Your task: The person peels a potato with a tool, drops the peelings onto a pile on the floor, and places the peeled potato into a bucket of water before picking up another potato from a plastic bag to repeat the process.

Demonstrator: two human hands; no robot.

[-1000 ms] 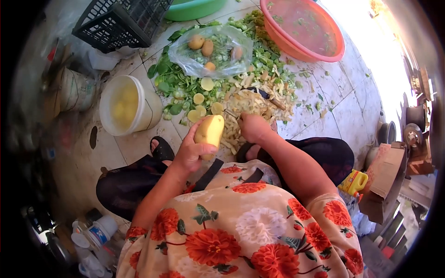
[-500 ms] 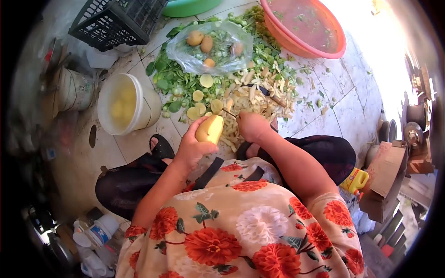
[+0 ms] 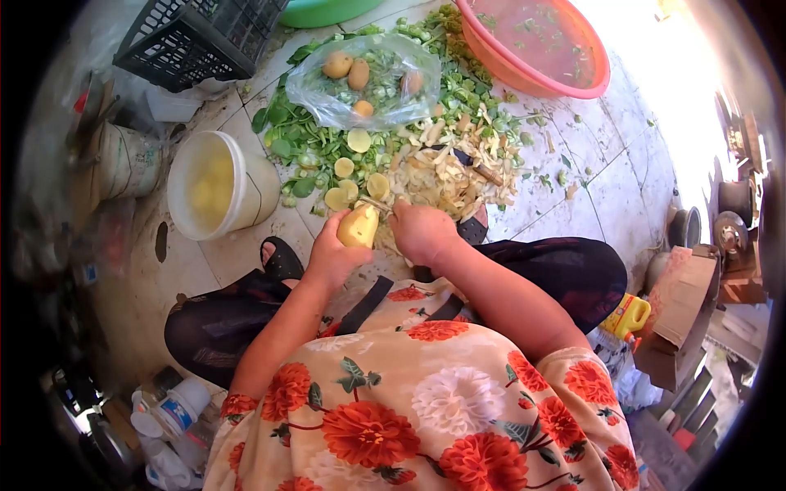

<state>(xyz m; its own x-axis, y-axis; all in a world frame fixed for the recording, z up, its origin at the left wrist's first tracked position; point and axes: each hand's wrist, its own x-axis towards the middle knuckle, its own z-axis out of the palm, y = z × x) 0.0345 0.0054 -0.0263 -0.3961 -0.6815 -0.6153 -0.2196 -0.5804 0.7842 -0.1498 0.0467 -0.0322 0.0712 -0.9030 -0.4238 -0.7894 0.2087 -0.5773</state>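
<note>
My left hand (image 3: 332, 252) is wrapped round a peeled yellow potato (image 3: 358, 227), held above the floor between my knees. In my right hand (image 3: 424, 232) is a slim peeler (image 3: 376, 204), its tip at the potato's upper end; the fist covers its handle. Beyond both hands lies a heap of potato peelings (image 3: 446, 184). Round pale slices (image 3: 378, 186) lie at the heap's left edge, on green leaves (image 3: 282, 143). To the left, a white bucket (image 3: 239, 192) holds yellow peeled potatoes (image 3: 211, 192) in liquid.
A clear plastic bag (image 3: 319, 102) with brown potatoes (image 3: 358, 74) rests on the greens. Behind are a black crate (image 3: 192, 41), a green basin (image 3: 327, 10) and a pink basin (image 3: 602, 78) of water. A cardboard box (image 3: 679, 307) and yellow jug (image 3: 629, 315) stand right.
The peeler has come from beside the potato onto its upper end, as my right hand moved left. The potato has tilted and shifted slightly left with my left hand.
</note>
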